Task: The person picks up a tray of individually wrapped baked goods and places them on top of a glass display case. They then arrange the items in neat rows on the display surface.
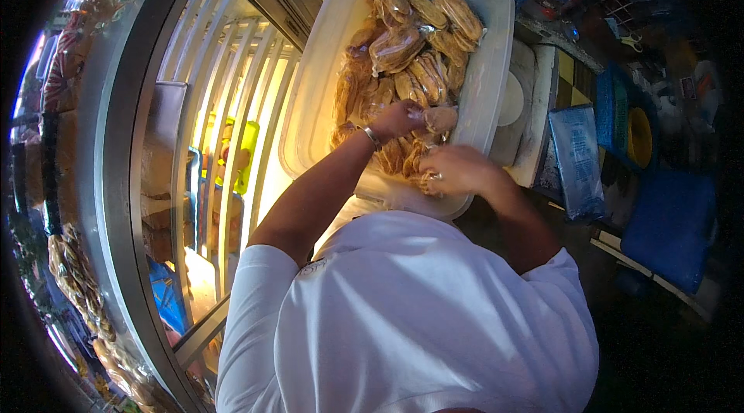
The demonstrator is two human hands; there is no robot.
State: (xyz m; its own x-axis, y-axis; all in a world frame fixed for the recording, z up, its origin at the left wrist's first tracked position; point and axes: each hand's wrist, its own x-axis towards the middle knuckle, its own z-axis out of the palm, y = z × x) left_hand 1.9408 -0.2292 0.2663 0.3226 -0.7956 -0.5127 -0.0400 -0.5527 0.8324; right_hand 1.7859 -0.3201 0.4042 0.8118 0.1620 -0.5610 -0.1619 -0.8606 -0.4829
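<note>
A large translucent plastic tub [314, 93] stands before me, holding many clear plastic bags of flat brown food pieces [396, 48]. My left hand [398, 120], with a metal bracelet at the wrist, is over the lower middle of the tub, its fingers closed on one small plastic bag [440, 119]. Close by on the right, my right hand [456, 170] is blurred over the tub's near right corner and wears a ring. Bagged pieces lie under its fingertips; whether it grips any of them I cannot tell.
At the left is a metal-framed glass case [125, 140] with white slats [232, 93] and lit goods inside. Bagged goods [78, 279] lie beyond it. On the right are a blue and white packet [576, 160], a blue basket [610, 105] with a yellow round thing, and a blue panel [668, 227].
</note>
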